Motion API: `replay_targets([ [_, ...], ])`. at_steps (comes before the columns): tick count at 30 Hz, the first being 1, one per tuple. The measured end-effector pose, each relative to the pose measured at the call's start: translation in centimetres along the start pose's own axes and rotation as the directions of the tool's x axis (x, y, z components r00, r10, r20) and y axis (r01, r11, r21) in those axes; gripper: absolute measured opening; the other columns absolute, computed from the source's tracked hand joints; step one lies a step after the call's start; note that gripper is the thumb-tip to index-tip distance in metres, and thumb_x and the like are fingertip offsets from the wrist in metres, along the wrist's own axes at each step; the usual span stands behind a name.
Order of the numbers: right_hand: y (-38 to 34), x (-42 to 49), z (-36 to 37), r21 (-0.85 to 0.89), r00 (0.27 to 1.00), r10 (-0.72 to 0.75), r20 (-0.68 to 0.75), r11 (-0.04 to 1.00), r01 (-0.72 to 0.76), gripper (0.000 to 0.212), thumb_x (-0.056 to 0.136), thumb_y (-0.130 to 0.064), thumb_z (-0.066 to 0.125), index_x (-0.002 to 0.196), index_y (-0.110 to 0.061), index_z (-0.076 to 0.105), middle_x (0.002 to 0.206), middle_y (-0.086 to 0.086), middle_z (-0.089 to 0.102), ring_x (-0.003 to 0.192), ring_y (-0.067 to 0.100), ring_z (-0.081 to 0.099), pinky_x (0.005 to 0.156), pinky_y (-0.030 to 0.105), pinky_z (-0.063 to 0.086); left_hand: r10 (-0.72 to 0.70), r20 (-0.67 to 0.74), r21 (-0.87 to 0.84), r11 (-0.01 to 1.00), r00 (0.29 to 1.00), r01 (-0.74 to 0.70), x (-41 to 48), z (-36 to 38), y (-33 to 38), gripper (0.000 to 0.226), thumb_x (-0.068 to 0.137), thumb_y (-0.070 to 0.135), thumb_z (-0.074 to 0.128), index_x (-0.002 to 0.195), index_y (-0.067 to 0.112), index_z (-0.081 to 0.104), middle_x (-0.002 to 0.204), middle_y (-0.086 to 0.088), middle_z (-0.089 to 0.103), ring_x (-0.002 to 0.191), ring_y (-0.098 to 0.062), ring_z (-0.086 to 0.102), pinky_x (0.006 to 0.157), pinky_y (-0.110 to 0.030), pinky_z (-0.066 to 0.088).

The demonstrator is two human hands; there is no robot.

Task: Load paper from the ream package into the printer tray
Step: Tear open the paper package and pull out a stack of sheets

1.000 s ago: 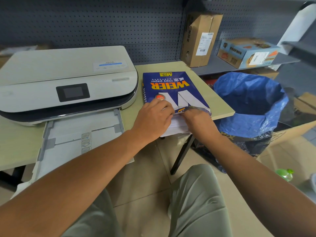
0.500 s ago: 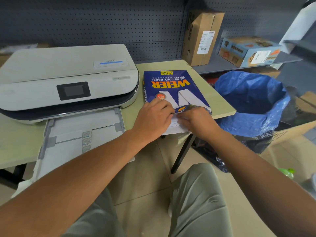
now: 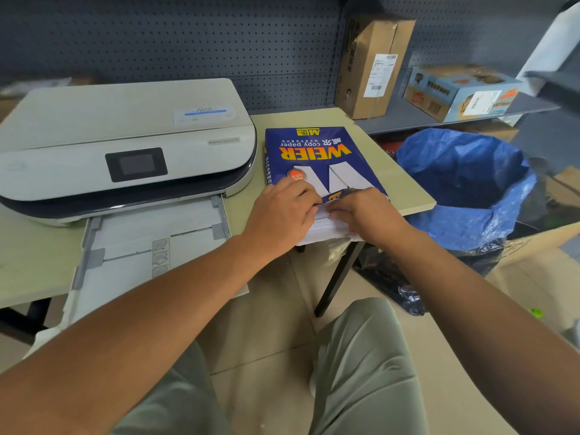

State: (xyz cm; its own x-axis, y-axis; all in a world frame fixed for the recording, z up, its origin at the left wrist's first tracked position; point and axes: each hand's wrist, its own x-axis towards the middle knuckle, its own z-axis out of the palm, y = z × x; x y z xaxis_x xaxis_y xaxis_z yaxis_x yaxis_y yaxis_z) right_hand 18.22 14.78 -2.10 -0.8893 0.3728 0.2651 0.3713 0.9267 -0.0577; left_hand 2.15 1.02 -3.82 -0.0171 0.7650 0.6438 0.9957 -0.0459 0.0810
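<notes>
Little has shifted since a moment ago: both hands remain at the ream's open near end. Left hand (image 3: 284,215) and right hand (image 3: 365,215) curl their fingers onto the exposed paper stack (image 3: 326,229), seemingly separating some sheets. Ream package (image 3: 317,158) lies beside the printer (image 3: 125,146), whose tray (image 3: 150,246) waits pulled out.
</notes>
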Motion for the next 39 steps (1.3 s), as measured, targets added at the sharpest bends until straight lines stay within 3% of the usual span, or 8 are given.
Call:
replay_targets([
  [5, -0.1, -0.1, -0.2, 0.014, 0.999, 0.041, 0.006, 0.999, -0.041, 0.022, 0.094, -0.024, 0.061, 0.111, -0.02, 0.076, 0.11, 0.006, 0.072, 0.1, 0.029, 0.063, 0.085, 0.039, 0.052, 0.013, 0.005, 0.009, 1.0, 1.0, -0.013, -0.1, -0.1, 0.0, 0.019, 0.095, 0.027, 0.062, 0.108, 0.014, 0.067, 0.111, -0.004, 0.069, 0.103, -0.021, 0.06, 0.074, -0.038, 0.056],
  [8, -0.2, 0.0, -0.2, -0.116, 0.997, 0.015, 0.08, 0.993, -0.005, 0.031, 0.085, -0.019, 0.073, 0.115, -0.024, 0.071, 0.112, 0.006, 0.07, 0.099, 0.031, 0.064, 0.083, 0.042, 0.055, 0.011, 0.0, 0.01, 1.0, 1.0, -0.011, -0.2, -0.2, 0.0, 0.019, 0.094, 0.027, 0.063, 0.108, 0.014, 0.067, 0.11, -0.004, 0.069, 0.103, -0.021, 0.06, 0.075, -0.038, 0.056],
  [11, -0.7, 0.0, 0.4, -0.238, 0.996, 0.004, 0.084, 0.971, 0.016, 0.052, 0.064, 0.001, 0.08, 0.11, -0.021, 0.07, 0.095, 0.011, 0.071, 0.083, 0.034, 0.068, 0.066, 0.04, 0.056, -0.002, -0.012, 0.015, 1.0, 1.0, 0.002, -0.1, -0.2, 0.3, 0.016, 0.094, 0.024, 0.059, 0.102, 0.015, 0.068, 0.104, -0.002, 0.068, 0.095, -0.023, 0.059, 0.072, -0.042, 0.053],
  [14, -1.7, -0.7, 0.8, -0.252, 0.999, 0.011, -0.048, 0.967, -0.022, 0.047, 0.051, 0.014, 0.08, 0.093, -0.005, 0.07, 0.08, 0.02, 0.069, 0.067, 0.038, 0.068, 0.051, 0.04, 0.054, -0.02, -0.018, 0.007, 1.0, 1.0, 0.02, -0.1, -0.3, 0.5, 0.017, 0.093, 0.024, 0.057, 0.102, 0.017, 0.069, 0.102, 0.0, 0.068, 0.093, -0.023, 0.058, 0.072, -0.041, 0.051],
  [21, -3.3, -1.2, 1.4, -0.278, 0.972, 0.147, -0.182, 0.941, -0.194, 0.027, 0.06, -0.001, 0.083, 0.083, -0.011, 0.072, 0.076, 0.011, 0.067, 0.055, 0.032, 0.065, 0.041, 0.029, 0.043, -0.037, 0.02, 0.003, 0.999, 0.999, 0.036, -0.4, -0.6, 0.7, 0.019, 0.091, 0.021, 0.061, 0.109, 0.018, 0.067, 0.107, 0.0, 0.068, 0.096, -0.023, 0.059, 0.073, -0.038, 0.052],
  [27, -3.2, -2.5, 1.9, -0.263, 0.967, 0.151, -0.205, 0.943, -0.203, 0.032, 0.07, -0.004, 0.077, 0.099, -0.018, 0.073, 0.091, 0.006, 0.072, 0.068, 0.032, 0.068, 0.047, 0.027, 0.036, -0.064, 0.015, -0.005, 0.998, 0.998, 0.065, -0.9, -1.2, 0.3, 0.021, 0.093, 0.023, 0.062, 0.113, 0.018, 0.067, 0.109, -0.003, 0.068, 0.096, -0.022, 0.06, 0.073, -0.037, 0.055],
  [32, -2.5, -2.2, 1.9, -0.241, 0.972, 0.164, -0.168, 0.949, -0.202, 0.033, 0.075, -0.007, 0.076, 0.105, -0.022, 0.074, 0.094, 0.007, 0.072, 0.076, 0.033, 0.069, 0.054, 0.035, 0.053, -0.072, 0.025, -0.015, 0.997, 0.997, 0.073, -0.8, -1.3, 0.8, 0.021, 0.094, 0.025, 0.063, 0.113, 0.019, 0.066, 0.11, -0.002, 0.067, 0.097, -0.021, 0.06, 0.068, -0.035, 0.056],
  [39, -1.7, -1.1, 1.4, -0.22, 0.984, 0.096, -0.147, 0.967, -0.127, 0.031, 0.079, -0.01, 0.071, 0.102, -0.031, 0.074, 0.085, 0.005, 0.068, 0.071, 0.03, 0.066, 0.054, 0.034, 0.05, -0.074, -0.002, -0.012, 0.997, 0.997, 0.074, -0.7, -1.6, 1.1, 0.019, 0.092, 0.021, 0.062, 0.11, 0.018, 0.067, 0.107, -0.001, 0.068, 0.094, -0.023, 0.06, 0.064, -0.034, 0.052],
])
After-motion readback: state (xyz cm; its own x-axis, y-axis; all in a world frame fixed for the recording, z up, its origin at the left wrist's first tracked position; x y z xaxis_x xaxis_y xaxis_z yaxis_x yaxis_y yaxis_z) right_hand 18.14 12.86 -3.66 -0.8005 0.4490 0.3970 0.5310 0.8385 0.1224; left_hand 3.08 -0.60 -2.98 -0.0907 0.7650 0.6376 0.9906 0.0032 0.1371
